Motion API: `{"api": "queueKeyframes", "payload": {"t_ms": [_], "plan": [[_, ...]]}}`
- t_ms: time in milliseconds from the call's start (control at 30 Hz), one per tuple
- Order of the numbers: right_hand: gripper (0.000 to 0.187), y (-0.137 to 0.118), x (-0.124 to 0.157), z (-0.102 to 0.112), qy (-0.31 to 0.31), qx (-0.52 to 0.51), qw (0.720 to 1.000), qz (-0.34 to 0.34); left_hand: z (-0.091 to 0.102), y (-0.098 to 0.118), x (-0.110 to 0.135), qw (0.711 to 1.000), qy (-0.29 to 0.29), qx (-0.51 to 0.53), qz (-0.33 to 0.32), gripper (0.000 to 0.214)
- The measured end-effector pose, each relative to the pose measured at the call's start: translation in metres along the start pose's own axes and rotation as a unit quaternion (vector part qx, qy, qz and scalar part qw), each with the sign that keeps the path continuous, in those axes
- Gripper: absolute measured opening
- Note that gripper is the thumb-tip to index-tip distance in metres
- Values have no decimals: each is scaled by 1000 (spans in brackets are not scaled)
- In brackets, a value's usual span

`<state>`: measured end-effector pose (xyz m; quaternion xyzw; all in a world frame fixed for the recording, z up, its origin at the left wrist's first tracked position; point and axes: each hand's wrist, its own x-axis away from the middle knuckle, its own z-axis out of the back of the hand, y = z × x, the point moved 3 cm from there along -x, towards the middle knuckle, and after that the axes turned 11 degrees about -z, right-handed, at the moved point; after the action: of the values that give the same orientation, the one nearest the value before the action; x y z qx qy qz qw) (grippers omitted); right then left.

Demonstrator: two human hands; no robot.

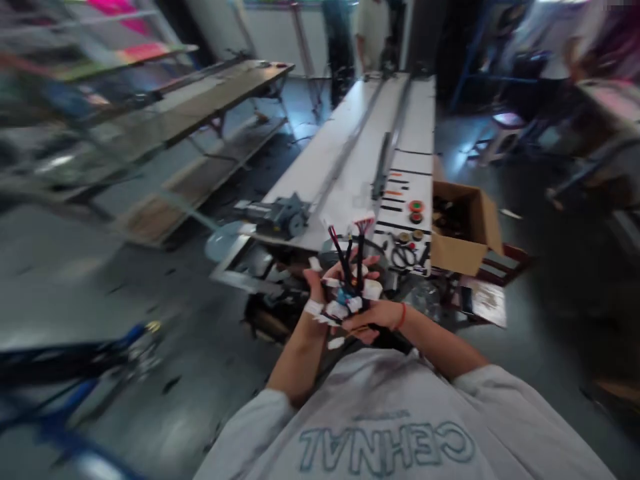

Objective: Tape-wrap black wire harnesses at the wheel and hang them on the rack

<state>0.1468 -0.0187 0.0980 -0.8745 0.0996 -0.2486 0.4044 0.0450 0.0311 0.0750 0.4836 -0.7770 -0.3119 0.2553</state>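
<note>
A wiring harness is bunched up in front of my body, with black-sleeved branches, white plug connectors and a blue piece among them. Red and dark wire ends stick up at its far side. Beneath and around the bundle is my left hand, thumb raised and fingers showing behind the branches. My right hand wraps the near right side of the harness, an orange-red band on its wrist. The connectors hide parts of both hands.
A long white table stretches ahead, with a grey machine at its near left corner. Tape rolls and black strips lie along its right. Beside it stands an open cardboard box. A blue frame is at lower left; a person stands beyond.
</note>
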Motion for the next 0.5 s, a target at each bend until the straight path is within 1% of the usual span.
{"api": "queueKeyframes", "payload": {"t_ms": [67,100,133,167,233,300,367,400,433,467,500], "plan": [[57,40,-8,12,-3,-19,998,-61,16,-7,10,999,32,11,-8,76],[58,60,-10,21,14,-39,996,-85,25,-15,15,999,45,25,4,70],[58,79,-10,28,19,-62,991,-118,32,-26,21,997,57,38,22,67],[58,97,-9,34,14,-80,985,-153,39,-37,27,996,61,50,44,67],[58,126,-5,39,-8,-104,974,-202,46,-56,37,993,37,68,93,72],[58,145,-3,39,-56,-117,966,-223,48,-68,43,987,-9,78,137,78],[61,156,-3,36,-139,-133,953,-235,49,-74,43,982,-31,84,164,77],[61,159,-3,35,-178,-145,944,-239,50,-77,40,982,-25,87,168,74],[61,162,-4,36,-204,-156,936,-240,51,-80,36,981,-8,92,169,69],[59,164,-6,39,-217,-165,932,-238,51,-83,31,981,21,102,166,63],[57,165,-8,43,-213,-168,933,-235,52,-87,24,978,59,114,164,56]]}}
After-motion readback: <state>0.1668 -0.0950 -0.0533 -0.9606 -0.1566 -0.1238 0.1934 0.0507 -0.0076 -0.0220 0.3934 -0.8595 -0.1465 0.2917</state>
